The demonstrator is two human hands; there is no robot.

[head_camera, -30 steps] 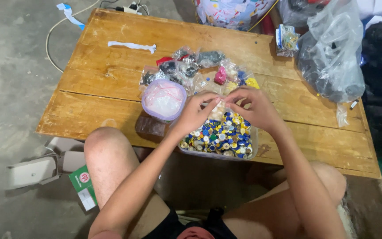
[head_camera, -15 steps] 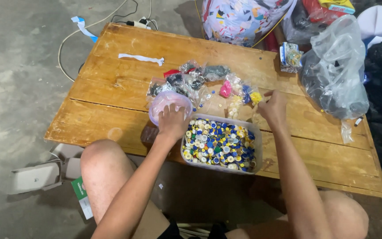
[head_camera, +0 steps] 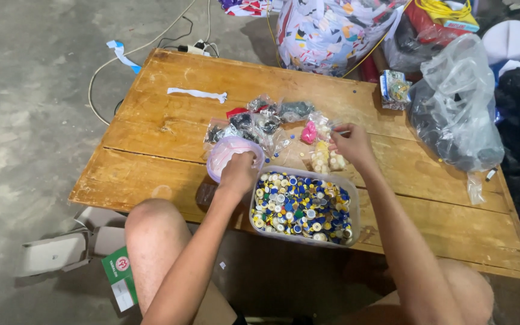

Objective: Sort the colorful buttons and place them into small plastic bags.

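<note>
A clear rectangular tub (head_camera: 357, 212) full of small blue, yellow and white round pieces stands at the near edge of a low wooden table (head_camera: 170, 129). My left hand (head_camera: 238, 173) rests with curled fingers over the rim of a round lilac container (head_camera: 219, 159) just left of the tub. My right hand (head_camera: 350, 145) reaches past the tub's far edge and pinches a small clear bag of cream and yellow pieces (head_camera: 322, 157). A pink bag (head_camera: 309, 132) lies beside it. Several more small bags (head_camera: 260, 123) sit in a heap behind the container.
A white strip (head_camera: 197, 93) lies on the table's far left. A large clear plastic bag (head_camera: 455, 108) sits at the right end, a patterned bundle (head_camera: 332, 30) behind. Cable and power strip (head_camera: 191, 47) lie on the concrete floor, cardboard (head_camera: 52, 253) by my left knee.
Both hands were together over the tub. The left hand has moved left to the lilac container and the right hand has moved away to the bags beyond the tub.
</note>
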